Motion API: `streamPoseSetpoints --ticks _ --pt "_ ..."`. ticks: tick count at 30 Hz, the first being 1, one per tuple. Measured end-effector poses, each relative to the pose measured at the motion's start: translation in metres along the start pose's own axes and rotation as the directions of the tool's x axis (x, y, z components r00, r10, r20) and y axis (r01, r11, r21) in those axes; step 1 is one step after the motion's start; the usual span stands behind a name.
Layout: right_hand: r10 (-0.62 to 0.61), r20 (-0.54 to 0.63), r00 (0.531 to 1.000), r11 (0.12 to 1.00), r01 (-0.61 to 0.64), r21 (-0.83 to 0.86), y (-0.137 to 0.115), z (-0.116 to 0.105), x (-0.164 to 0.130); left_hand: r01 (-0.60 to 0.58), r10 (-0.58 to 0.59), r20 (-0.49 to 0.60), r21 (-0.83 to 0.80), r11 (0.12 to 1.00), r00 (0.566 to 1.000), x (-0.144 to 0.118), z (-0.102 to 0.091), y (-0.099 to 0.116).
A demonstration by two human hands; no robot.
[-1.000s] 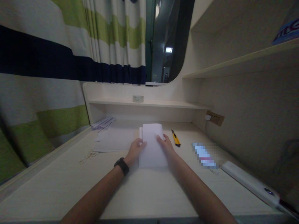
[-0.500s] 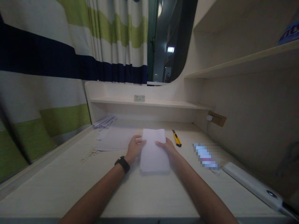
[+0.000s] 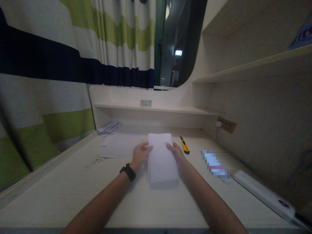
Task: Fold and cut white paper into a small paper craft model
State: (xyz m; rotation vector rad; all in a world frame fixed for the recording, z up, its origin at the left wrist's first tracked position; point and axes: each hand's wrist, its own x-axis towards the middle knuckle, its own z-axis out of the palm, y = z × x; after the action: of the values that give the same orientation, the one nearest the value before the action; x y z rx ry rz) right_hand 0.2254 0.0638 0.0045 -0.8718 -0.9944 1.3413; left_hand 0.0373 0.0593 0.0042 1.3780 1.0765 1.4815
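— Which way does the folded paper (image 3: 162, 161) run?
— Lengthwise away from the person, flat on the desk (image 3: 73, 188).
— And the hands?
— The left hand (image 3: 140, 155) and right hand (image 3: 176, 152) press its edges, fingers loosely curled.

A flat thing (image 3: 214, 162) on the tabletop (image 3: 73, 191), right of the hands, is showing only as a pixelated blur, so what it is cannot be told. The long white bar (image 3: 264, 194) at the near right is running out past the picture's edge. A blue item (image 3: 302, 36) on the upper right shelf is getting cut off there too. The small clear object (image 3: 146, 103) on the far shelf is too small to identify.
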Motion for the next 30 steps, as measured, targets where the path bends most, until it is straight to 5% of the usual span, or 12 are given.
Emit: streamPoseSetpoints --ticks 9,16,25,30 --pt "-0.005 0.043 0.999 0.998 0.002 0.056 -0.006 -0.004 0.0 0.025 -0.026 0.022 0.05 0.998 0.999 -0.001 -0.003 0.006" --pt "-0.023 -0.084 0.996 0.997 0.016 -0.079 -0.003 -0.004 0.002 0.019 -0.021 0.053 0.04 0.999 0.998 0.004 -0.007 0.001" --pt "-0.023 0.034 0.999 0.99 0.028 -0.14 -0.002 0.0 -0.002 -0.078 0.081 -0.042 0.073 0.994 0.996 0.014 -0.014 -0.004" --pt "-0.013 0.01 1.0 0.991 0.014 -0.13 -0.005 0.001 -0.003 -0.073 0.074 -0.004 0.086 0.994 0.997 0.014 -0.015 -0.004"
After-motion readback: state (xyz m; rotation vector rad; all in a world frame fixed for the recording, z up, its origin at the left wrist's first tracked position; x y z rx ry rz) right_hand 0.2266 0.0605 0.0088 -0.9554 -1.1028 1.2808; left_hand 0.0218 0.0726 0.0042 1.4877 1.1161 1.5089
